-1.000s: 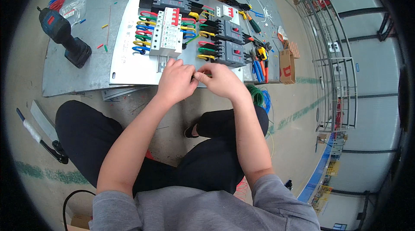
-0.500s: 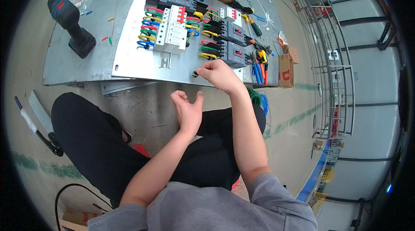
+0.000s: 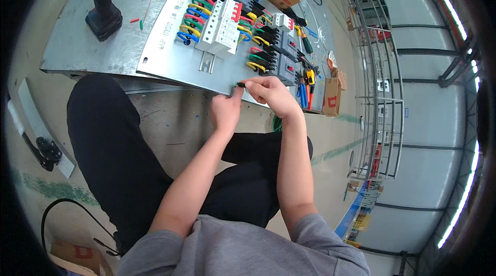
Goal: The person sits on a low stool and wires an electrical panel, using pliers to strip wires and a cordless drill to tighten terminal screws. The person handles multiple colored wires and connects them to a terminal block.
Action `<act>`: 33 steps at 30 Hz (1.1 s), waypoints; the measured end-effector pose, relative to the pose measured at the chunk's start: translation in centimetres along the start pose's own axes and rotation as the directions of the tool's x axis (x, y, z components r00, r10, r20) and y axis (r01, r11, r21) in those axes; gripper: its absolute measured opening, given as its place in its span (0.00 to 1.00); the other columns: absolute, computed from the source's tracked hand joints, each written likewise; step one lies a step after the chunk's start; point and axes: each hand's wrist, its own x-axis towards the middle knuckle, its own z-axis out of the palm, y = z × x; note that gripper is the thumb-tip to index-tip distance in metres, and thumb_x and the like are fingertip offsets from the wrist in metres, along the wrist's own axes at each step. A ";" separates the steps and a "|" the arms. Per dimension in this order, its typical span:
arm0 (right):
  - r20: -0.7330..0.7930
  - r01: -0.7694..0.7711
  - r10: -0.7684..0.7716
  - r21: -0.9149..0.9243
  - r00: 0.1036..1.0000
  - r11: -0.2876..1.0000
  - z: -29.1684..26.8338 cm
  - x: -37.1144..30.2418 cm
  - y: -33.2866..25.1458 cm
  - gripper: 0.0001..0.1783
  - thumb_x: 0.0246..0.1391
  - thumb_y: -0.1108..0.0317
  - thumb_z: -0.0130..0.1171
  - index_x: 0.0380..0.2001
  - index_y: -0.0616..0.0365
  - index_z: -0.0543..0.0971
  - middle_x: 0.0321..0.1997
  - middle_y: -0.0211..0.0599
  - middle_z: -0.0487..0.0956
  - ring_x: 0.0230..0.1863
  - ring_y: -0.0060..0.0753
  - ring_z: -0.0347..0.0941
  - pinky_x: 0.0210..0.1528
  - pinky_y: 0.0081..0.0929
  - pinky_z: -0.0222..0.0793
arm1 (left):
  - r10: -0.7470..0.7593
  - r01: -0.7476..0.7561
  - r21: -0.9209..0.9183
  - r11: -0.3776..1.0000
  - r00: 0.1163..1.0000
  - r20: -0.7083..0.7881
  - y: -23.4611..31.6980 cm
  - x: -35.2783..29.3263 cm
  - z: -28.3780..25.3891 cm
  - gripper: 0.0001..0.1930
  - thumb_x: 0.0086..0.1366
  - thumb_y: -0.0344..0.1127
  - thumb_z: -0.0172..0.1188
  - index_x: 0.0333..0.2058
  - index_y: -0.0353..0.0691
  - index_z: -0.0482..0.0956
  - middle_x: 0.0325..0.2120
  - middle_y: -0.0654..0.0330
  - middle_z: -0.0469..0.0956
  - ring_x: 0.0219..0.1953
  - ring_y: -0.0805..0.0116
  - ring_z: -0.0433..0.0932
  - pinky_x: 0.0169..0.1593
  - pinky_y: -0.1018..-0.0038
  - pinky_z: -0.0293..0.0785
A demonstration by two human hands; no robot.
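In front of me, at the near edge of a white metal mounting plate (image 3: 170, 43), my right hand (image 3: 276, 96) pinches a small dark piece (image 3: 241, 85) with a hint of green, too small to name. Against its other end press the fingertips of my left hand (image 3: 226, 112), the remaining fingers curled in. Just beyond stands a white breaker block (image 3: 219, 30) with red switches, looped red, green, yellow and blue wires (image 3: 194, 20) along its side. Black-and-grey breakers (image 3: 285, 43) sit right of it, wired too. A short metal rail (image 3: 207, 62) shows below the white block.
A cordless drill (image 3: 105, 15) stands at the left of the metal table (image 3: 72, 51). Pliers (image 3: 305, 90), a yellow tape measure (image 3: 310, 76) and a screwdriver (image 3: 306, 43) lie at the right, near a cardboard box (image 3: 332, 98). A blade-like tool (image 3: 41, 131) rests on the floor.
My left hand has moved up and right to meet the right hand at the small dark piece. The view has shifted, so the drill sits higher and partly cut off.
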 end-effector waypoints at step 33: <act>-0.001 -0.202 0.204 0.103 0.979 0.974 -2.5 1.6 -2.7 0.13 0.70 0.72 0.63 0.49 0.73 0.84 0.35 0.35 0.85 0.34 0.25 0.80 0.42 0.25 0.79 | 0.049 -0.039 0.379 0.925 0.999 -0.017 1.1 -0.2 -1.2 0.32 0.65 0.66 0.70 0.33 0.35 0.92 0.28 0.41 0.87 0.35 0.37 0.88 0.41 0.49 0.82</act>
